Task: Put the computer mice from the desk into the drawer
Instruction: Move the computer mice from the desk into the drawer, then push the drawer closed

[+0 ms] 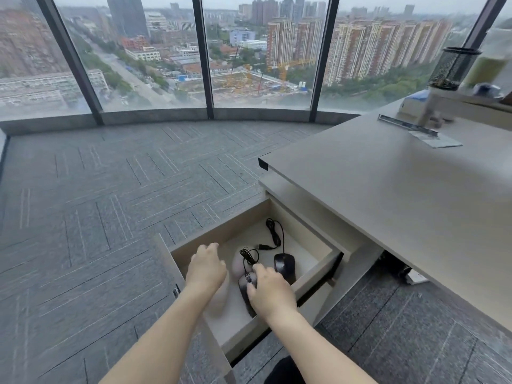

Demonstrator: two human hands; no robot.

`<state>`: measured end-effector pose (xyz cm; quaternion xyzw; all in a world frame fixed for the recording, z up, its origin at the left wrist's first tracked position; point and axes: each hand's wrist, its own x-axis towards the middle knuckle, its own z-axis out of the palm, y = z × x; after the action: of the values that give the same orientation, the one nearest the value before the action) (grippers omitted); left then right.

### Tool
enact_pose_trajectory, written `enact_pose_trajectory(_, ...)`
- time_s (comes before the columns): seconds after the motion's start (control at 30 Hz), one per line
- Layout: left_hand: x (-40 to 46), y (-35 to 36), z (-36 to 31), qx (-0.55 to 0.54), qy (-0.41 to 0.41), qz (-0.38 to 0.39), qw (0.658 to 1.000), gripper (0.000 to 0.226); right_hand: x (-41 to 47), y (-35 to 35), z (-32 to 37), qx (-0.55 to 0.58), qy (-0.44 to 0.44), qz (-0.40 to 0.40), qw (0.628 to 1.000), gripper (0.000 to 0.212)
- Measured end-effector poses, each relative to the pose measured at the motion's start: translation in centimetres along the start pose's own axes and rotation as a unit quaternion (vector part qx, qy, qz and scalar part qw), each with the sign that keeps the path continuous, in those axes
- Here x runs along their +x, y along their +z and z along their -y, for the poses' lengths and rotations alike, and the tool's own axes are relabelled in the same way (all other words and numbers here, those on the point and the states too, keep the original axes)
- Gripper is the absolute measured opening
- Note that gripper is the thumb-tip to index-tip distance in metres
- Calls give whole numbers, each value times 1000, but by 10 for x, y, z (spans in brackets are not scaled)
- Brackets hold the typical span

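Note:
The open drawer (pixel 221 235) under the desk (pixel 388 189) holds two black wired mice. One black mouse (pixel 284 263) lies free at the right, its cable (pixel 274 234) trailing toward the back. My right hand (pixel 270 292) grips the other black mouse (pixel 245 282) at the drawer's middle, with its coiled cable just behind. Two pale, blurred mouse-shaped things (pixel 238 263) lie beside it, one partly under my left arm. My left hand (pixel 206 268) hovers over the drawer's left side with fingers spread, holding nothing.
A black mesh pen holder (pixel 454 67), a small box (pixel 415 105), a metal strip (pixel 407 126) and a sheet of paper (pixel 435 139) sit at the desk's far end. Grey carpet (pixel 110 203) stretches to the left, up to tall windows.

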<state>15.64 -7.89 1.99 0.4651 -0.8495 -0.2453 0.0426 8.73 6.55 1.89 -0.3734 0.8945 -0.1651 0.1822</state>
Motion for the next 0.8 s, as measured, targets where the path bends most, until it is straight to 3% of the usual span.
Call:
enact_pose_trajectory(0.1,-23,-27,8,-118,49,-147,981,39,-31,-9,-8,82,-35,-82,993,25)
enact_pose_trajectory(0.2,-47,-37,34,-231,-16,-208,950,37,-65,-7,-12,153,-47,-96,982,21)
enact_pose_trajectory(0.33,-74,-27,67,-361,-159,-154,906,41,-103,13,-10,212,-59,-26,975,42)
enact_pose_trajectory(0.4,-87,-17,73,-447,-187,-105,869,27,-119,25,-7,205,-64,7,977,59)
enact_pose_trajectory(0.5,-104,-4,72,-558,-206,-22,804,35,-134,41,-3,169,-61,34,983,78)
enact_pose_trajectory(0.6,-111,6,65,-615,-194,16,764,48,-137,55,2,161,-48,31,985,60)
enact_pose_trajectory(0.8,-107,13,58,-656,-186,38,730,51,-128,61,1,180,-4,-6,984,40)
